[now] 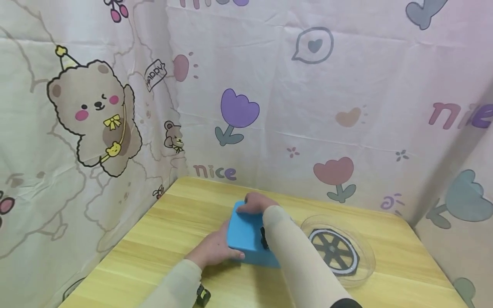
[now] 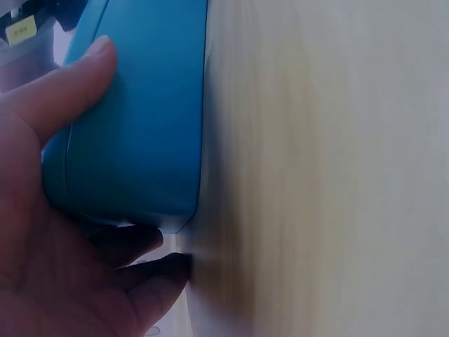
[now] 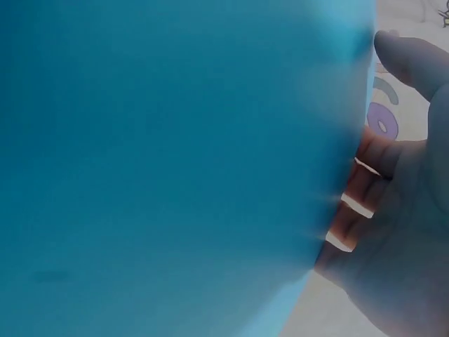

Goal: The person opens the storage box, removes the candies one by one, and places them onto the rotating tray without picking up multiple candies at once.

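A blue box (image 1: pixel 247 233) with a smooth lid and rounded corners rests on the wooden table. My left hand (image 1: pixel 216 248) grips its near left corner, thumb along the front side. The left wrist view shows the thumb (image 2: pixel 84 81) pressed to the box wall (image 2: pixel 144 126) and the fingers bent round the corner. At the far edge, my right hand (image 1: pixel 259 203) holds the lid side. In the right wrist view, its fingers (image 3: pixel 351 217) reach behind the blue surface (image 3: pixel 175 154), with the thumb at the edge. Whatever is inside the box is hidden.
To the right of the box stands a clear round container (image 1: pixel 367 261) around a dark spoked wheel shape (image 1: pixel 332 248) with a white ring. Patterned curtains (image 1: pixel 269 77) hang behind and at the left of the yellow wooden table (image 1: pixel 181 209).
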{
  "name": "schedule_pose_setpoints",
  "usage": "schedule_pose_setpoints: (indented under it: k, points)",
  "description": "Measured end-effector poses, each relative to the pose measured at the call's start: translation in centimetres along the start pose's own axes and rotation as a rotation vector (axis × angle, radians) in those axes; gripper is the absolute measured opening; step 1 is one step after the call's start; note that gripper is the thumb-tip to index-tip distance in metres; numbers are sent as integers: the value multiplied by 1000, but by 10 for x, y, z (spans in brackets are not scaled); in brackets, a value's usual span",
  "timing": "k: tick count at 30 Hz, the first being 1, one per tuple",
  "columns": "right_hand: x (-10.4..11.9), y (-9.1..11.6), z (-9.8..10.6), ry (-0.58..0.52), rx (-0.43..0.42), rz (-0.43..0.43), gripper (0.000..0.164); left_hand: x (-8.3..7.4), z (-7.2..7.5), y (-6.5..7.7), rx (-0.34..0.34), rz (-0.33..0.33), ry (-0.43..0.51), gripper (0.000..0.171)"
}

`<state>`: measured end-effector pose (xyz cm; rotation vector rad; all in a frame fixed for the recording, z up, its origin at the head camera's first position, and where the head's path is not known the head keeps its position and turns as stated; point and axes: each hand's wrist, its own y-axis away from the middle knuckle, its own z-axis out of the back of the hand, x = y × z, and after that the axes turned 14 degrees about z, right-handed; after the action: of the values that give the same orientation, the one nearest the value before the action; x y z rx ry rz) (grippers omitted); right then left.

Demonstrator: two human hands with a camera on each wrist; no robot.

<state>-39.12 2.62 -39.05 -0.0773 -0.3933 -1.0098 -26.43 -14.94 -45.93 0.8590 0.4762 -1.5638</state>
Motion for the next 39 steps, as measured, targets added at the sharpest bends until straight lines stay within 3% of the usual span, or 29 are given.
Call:
schedule_pose_setpoints:
  k: [14,21,27,34,39]
  points:
    - [-3,-11,3,-57,73,-63,54,-2,-3,3,10,16,-11,120]
    - [-1,-10,4,-86,73,-127,61,-2,-4,2,5,17,-28,123]
    - [-5,-11,8,-74,63,-93,51,-4,-3,-1,2,5,-39,123]
    - [-11,3,14,-54,74,-62,61,-2,-1,1,14,-6,-35,125]
    - [-27,21,17,-36,57,-97,61,0,0,2,17,-18,-22,126]
